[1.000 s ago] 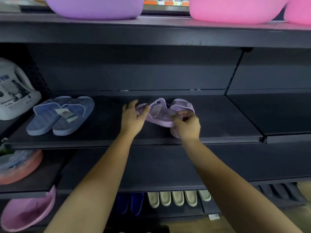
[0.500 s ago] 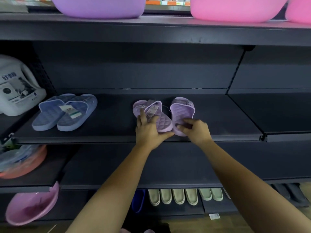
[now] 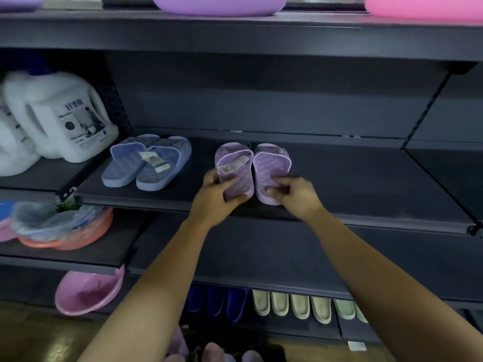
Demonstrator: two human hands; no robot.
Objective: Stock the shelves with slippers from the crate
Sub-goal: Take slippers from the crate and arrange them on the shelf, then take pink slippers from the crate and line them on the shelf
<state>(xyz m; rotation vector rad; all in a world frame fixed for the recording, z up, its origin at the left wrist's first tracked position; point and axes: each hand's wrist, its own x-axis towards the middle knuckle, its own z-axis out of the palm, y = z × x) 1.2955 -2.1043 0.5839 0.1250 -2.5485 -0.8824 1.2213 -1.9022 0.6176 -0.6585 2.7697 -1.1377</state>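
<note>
Arms outstretched, left hand grips left slipper, right hand pinches right slipper.

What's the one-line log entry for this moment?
state: lilac slippers on shelf | left hand: grips one heel | right hand: pinches other heel

slippers on shelf, another pair left
</note>
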